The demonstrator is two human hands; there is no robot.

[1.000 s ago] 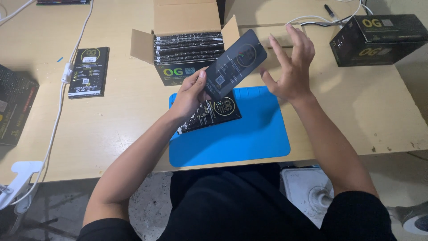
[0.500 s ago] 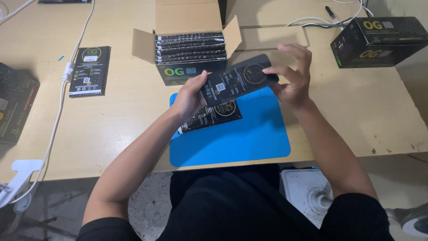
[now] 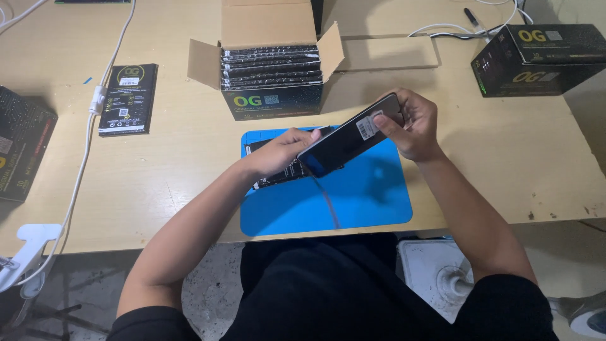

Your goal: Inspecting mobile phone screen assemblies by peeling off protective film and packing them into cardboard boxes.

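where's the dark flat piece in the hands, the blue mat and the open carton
dark flat piece (image 3: 344,140), head view, middle of its dark face
blue mat (image 3: 366,196), head view, bare part right of centre
open carton (image 3: 273,104), head view, its front wall

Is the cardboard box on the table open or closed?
Open: the cardboard box has its flaps folded out, showing black packets inside.

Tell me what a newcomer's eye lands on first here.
The bright blue mat at the table's near edge, and above it both hands holding a flat dark phone-like slab tilted. Behind it, an open cardboard box packed with black flat packages.
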